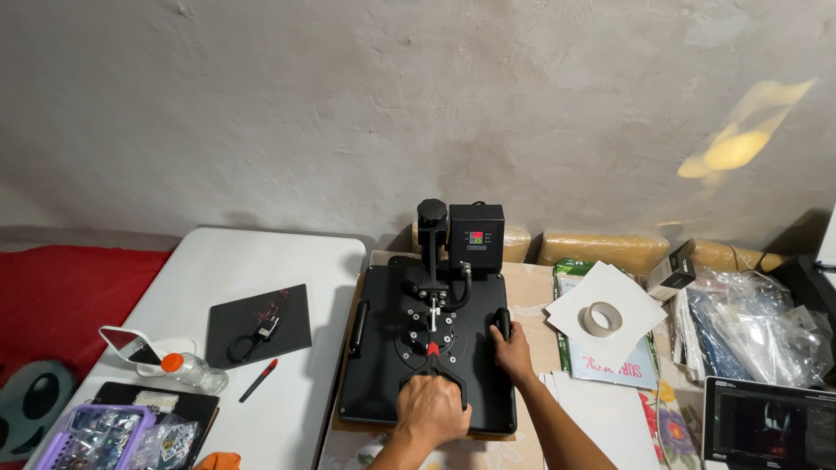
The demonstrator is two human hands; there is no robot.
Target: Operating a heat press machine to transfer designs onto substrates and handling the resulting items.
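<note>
A black heat press point(383, 365) lies closed on a wooden board in front of me, with a control box point(475, 230) and knob at its back. My left hand point(431, 409) grips the press's front lever handle point(433, 364), near its red mark. My right hand point(512, 351) holds the black side handle point(502, 323) on the right edge of the top plate.
To the right lie a roll of tape point(602, 318) on white paper, plastic bags point(753, 322) and a dark screen point(771, 431). On the white table point(218, 261) to the left sit a black pad point(259, 325) with a cable, a red pen point(259, 379), a bottle point(193, 372) and a purple case point(91, 435).
</note>
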